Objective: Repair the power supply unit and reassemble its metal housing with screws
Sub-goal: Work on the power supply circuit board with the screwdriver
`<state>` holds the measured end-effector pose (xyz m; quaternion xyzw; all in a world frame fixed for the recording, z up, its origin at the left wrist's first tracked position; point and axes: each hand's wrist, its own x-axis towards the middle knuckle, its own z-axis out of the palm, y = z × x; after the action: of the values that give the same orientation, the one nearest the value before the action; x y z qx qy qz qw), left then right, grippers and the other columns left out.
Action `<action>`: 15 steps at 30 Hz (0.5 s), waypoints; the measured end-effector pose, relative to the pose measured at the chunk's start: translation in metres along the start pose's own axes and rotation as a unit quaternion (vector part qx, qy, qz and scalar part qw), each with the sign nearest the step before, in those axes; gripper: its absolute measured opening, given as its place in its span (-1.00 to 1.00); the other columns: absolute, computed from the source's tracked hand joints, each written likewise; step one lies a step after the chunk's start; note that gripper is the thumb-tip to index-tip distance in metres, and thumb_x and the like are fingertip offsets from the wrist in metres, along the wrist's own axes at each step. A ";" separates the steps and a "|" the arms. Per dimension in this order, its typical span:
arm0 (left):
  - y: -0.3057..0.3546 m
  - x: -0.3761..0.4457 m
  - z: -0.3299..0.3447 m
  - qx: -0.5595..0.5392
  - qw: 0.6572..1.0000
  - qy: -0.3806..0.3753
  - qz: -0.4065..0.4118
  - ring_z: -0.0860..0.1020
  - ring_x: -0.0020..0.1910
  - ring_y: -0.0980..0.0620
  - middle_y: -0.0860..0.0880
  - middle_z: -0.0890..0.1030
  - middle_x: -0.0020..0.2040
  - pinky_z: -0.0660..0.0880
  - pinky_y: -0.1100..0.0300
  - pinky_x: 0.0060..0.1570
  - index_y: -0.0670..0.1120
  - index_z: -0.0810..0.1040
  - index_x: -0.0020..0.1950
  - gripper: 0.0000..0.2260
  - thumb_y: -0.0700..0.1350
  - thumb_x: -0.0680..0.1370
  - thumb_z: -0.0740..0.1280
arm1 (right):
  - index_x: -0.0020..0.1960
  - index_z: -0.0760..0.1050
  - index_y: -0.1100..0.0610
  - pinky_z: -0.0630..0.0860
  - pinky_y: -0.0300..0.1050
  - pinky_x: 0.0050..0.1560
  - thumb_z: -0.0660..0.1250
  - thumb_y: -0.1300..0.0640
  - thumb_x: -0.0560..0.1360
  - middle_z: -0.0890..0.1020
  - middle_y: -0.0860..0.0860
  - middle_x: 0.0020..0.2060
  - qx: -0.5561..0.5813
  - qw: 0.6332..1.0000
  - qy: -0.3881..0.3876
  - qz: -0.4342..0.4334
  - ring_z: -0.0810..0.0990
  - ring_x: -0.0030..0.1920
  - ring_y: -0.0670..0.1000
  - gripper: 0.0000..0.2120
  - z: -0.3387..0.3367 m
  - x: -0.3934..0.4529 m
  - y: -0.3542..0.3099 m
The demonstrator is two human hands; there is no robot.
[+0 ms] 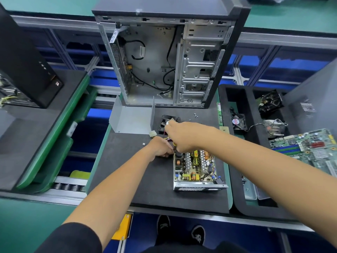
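Both arms reach forward, bare forearms, dark sleeves at the elbows. Left hand (pixel 160 147) sits low at the far-left corner of the open power supply unit (pixel 196 168), knuckles up, fingers curled down into the wire bundle (pixel 165 138) there; exactly what they grip is hidden by the right hand. Right hand (pixel 184 135) crosses above it, wrist angled left, fingers (pixel 168 125) pinched on a small white part, over the black fan (pixel 164 122); can't tell what the part is. The unit lies on the dark foam mat (pixel 145 179) of the counter, lid off, circuit board with coils and capacitors exposed, vented metal wall facing the person. Its grey metal cover (pixel 130 119) rests apart, behind-left, just in front of the empty PC case (pixel 164 57) standing upright with its side open. A few loose screws (pixel 196 115) lie on the mat right of the fan. A white connector (pixel 152 133) sits beside the cover's edge. Foam tray (pixel 235 99) to the right holds a small fan (pixel 238 121), a heatsink (pixel 273 127) and a motherboard (pixel 310 148). Shoes visible below the counter edge.
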<state>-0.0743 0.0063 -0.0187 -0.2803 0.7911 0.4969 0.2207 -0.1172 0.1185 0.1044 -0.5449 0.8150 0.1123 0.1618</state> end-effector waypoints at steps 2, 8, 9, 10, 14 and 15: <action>-0.002 0.001 -0.001 -0.023 1.000 -0.002 -0.002 0.46 -0.43 0.04 -0.11 0.52 -0.36 0.44 0.27 -0.32 -0.11 0.49 -0.38 -0.76 -0.32 0.45 0.38 | 0.15 0.43 0.22 0.09 -0.20 -0.46 0.31 0.11 0.50 0.48 0.15 0.08 -0.033 0.999 0.021 -0.011 0.48 -0.22 0.03 -0.72 0.000 0.003 0.002; -0.005 0.002 0.000 -0.038 0.999 -0.002 0.001 0.47 -0.39 0.03 -0.13 0.56 -0.30 0.47 0.23 -0.25 -0.13 0.49 -0.36 -0.78 -0.33 0.45 0.40 | 0.00 0.51 0.18 0.24 -0.15 -0.41 0.20 0.10 0.60 0.59 0.14 -0.04 -0.074 0.994 0.076 0.010 0.52 -0.19 0.14 -0.82 0.010 0.012 0.001; -0.005 0.002 0.001 -0.042 0.999 -0.004 0.002 0.48 -0.36 0.02 -0.15 0.58 -0.24 0.47 0.22 -0.22 -0.14 0.51 -0.33 -0.81 -0.33 0.45 0.39 | -0.01 0.52 0.17 0.28 -0.11 -0.35 0.17 0.10 0.62 0.60 0.13 -0.04 -0.082 0.993 0.087 0.014 0.56 -0.16 0.15 -0.80 0.012 0.014 0.001; -0.005 0.002 0.001 -0.046 0.999 -0.004 0.002 0.48 -0.34 0.02 -0.16 0.59 -0.20 0.48 0.23 -0.22 -0.15 0.52 -0.31 -0.82 -0.33 0.46 0.39 | -0.01 0.52 0.17 0.30 -0.09 -0.32 0.15 0.09 0.63 0.60 0.12 -0.04 -0.084 0.992 0.096 0.021 0.58 -0.13 0.16 -0.78 0.013 0.015 0.002; -0.011 0.002 0.000 -0.055 0.998 -0.006 0.019 0.49 -0.35 0.06 -0.10 0.58 -0.26 0.49 0.31 -0.32 -0.12 0.56 -0.32 -0.81 -0.35 0.44 0.41 | 0.02 0.48 0.19 0.31 -0.11 -0.31 0.16 0.01 0.61 0.55 0.13 -0.10 -0.022 0.997 0.069 0.040 0.41 -0.23 0.13 -0.74 0.015 0.016 0.004; -0.012 0.002 0.000 -0.057 0.998 -0.008 0.024 0.49 -0.34 0.07 -0.08 0.58 -0.27 0.48 0.31 -0.31 -0.11 0.56 -0.31 -0.81 -0.35 0.43 0.43 | 0.00 0.45 0.19 0.27 -0.14 -0.37 0.20 0.01 0.57 0.49 0.12 -0.16 0.001 0.998 0.057 0.036 0.37 -0.24 0.12 -0.77 0.015 0.014 0.005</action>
<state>-0.0677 0.0014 -0.0276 -0.2690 0.7665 0.5483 0.1988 -0.1243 0.1136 0.0848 -0.5210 0.8419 0.0855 0.1112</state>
